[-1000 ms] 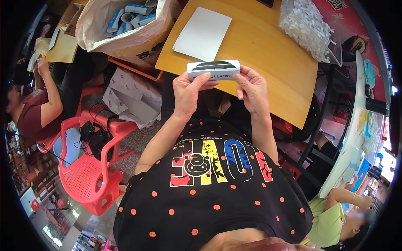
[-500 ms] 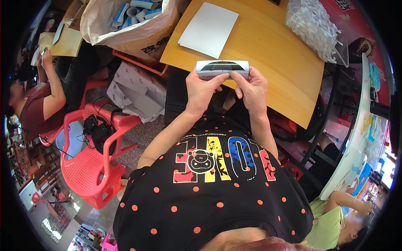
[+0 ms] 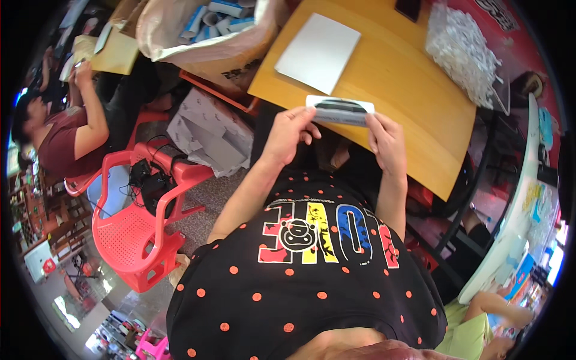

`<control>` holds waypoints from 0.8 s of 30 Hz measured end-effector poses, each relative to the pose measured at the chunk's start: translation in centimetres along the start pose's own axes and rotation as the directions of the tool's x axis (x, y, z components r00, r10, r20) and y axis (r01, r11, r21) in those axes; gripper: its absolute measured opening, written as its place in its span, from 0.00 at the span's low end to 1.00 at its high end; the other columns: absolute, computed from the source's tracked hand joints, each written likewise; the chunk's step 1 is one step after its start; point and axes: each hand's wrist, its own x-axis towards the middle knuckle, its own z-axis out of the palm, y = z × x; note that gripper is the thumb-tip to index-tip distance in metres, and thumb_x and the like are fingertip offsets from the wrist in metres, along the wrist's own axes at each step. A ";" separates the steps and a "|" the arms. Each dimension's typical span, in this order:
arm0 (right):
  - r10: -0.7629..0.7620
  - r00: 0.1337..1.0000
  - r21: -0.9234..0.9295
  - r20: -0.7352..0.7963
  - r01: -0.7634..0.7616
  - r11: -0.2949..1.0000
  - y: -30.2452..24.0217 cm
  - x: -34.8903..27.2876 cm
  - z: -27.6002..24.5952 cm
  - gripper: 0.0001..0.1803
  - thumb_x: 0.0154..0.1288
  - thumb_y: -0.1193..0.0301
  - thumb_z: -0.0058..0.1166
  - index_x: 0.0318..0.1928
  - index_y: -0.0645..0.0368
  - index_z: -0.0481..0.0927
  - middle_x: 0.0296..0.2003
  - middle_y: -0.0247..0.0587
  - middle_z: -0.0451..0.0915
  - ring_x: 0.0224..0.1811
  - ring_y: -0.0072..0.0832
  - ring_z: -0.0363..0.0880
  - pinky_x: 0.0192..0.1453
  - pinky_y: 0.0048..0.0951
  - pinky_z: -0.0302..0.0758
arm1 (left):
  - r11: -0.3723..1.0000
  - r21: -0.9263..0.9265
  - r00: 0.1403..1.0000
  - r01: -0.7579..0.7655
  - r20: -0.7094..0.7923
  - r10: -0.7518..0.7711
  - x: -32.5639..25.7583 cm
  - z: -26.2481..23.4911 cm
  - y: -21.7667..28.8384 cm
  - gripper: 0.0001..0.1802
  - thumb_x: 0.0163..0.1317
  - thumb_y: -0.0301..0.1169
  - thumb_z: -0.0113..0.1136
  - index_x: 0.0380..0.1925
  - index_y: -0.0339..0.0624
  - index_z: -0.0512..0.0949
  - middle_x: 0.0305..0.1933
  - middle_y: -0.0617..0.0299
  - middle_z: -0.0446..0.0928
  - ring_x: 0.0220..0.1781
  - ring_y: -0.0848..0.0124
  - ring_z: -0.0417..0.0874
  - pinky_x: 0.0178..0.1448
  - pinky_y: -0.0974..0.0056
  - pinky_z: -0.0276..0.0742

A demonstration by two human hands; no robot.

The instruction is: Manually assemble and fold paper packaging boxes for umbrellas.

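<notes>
Between my two hands, just above the near edge of the wooden table (image 3: 414,111), I hold a narrow white-and-grey printed carton (image 3: 341,112) with a dark arched band along it. My left hand (image 3: 289,133) pinches its left end between thumb and fingers. Its right end is gripped by my right hand (image 3: 387,141), thumb on the near side. Whether the carton is folded flat or hollow I cannot tell. Beyond it on the table lies a stack of white sheets (image 3: 318,53).
Behind the table's left side stands a big white sack (image 3: 174,51) of blue-and-white card tubes. A bundle of white strips (image 3: 462,54) sits at the far right. A red plastic chair (image 3: 123,240) with black cables is at my left. Co-workers sit left (image 3: 69,135) and right (image 3: 471,330).
My thumbs have moved apart from the carton's near middle to its two ends. The carton shows more of its grey face now. The whole view has shifted slightly.
</notes>
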 end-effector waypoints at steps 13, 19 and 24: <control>-0.062 0.997 0.177 0.043 0.054 0.983 0.0 0.4 1.3 0.13 0.72 0.70 0.48 0.43 0.67 0.81 0.33 0.37 0.82 0.28 0.16 0.74 0.33 0.18 0.69 | 0.937 0.238 0.956 -0.257 -0.079 0.282 -2.2 -4.0 6.1 0.05 0.57 0.26 0.65 0.26 0.36 0.81 0.20 0.65 0.77 0.18 0.80 0.76 0.21 0.76 0.70; -0.091 0.996 0.045 0.000 0.091 0.995 0.4 0.6 0.7 0.12 0.70 0.70 0.50 0.44 0.66 0.81 0.34 0.37 0.82 0.28 0.15 0.73 0.35 0.18 0.70 | 0.801 -0.123 0.798 -0.586 -0.260 0.544 -1.3 -5.3 12.3 0.17 0.68 0.33 0.55 0.49 0.30 0.73 0.44 0.51 0.80 0.42 0.66 0.84 0.41 0.67 0.84; -0.139 0.990 -0.252 0.001 0.134 0.958 0.5 0.6 1.7 0.13 0.65 0.70 0.56 0.45 0.67 0.80 0.37 0.38 0.82 0.32 0.20 0.74 0.39 0.21 0.72 | 0.929 0.090 0.921 -0.360 -0.124 0.369 -1.0 -6.0 7.9 0.22 0.70 0.34 0.51 0.57 0.30 0.69 0.51 0.49 0.78 0.51 0.64 0.82 0.52 0.62 0.81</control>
